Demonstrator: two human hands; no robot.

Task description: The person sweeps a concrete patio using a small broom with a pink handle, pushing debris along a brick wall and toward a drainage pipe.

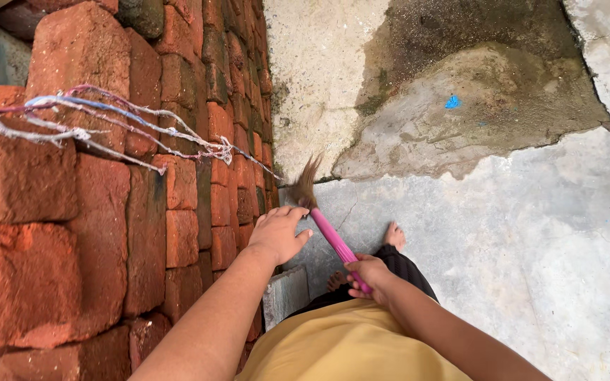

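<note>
From my head view, my right grip (368,274) is wrapped tight around the pink plastic handle of a short broom (333,238), whose brown bristle tuft angles up and ahead over the cracked grey concrete floor (503,233). My left grip (277,233), fingers loosely spread, rests just beside the handle, close to the rough red brick wall (107,212).
</note>
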